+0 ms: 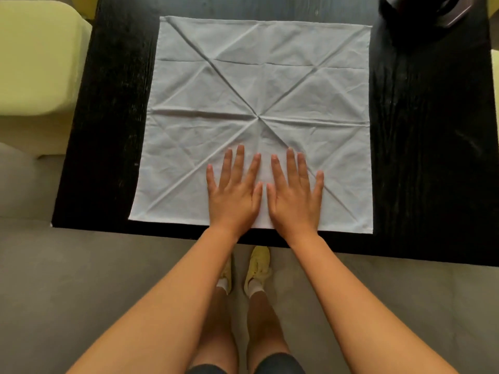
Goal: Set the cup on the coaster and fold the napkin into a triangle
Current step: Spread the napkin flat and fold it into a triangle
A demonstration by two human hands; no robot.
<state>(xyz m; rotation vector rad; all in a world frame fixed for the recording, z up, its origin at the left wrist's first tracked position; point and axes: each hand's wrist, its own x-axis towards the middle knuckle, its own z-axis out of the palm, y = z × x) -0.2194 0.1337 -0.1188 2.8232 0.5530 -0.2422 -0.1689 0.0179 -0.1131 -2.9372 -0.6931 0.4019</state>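
A white square napkin (259, 85) lies spread flat on the black table (426, 157), marked with diagonal and straight creases that meet near its middle. My left hand (234, 191) and my right hand (294, 195) rest palm down side by side on its near edge, fingers spread, holding nothing. At the far right corner of the table a dark cup (415, 12) stands on a dark brown angular coaster (459, 14); both are cut off by the top of the frame.
A pale yellow-green chair (35, 58) stands to the left of the table. Grey floor (81, 279) lies below the table's near edge, with my legs and yellow shoes (258, 265) there.
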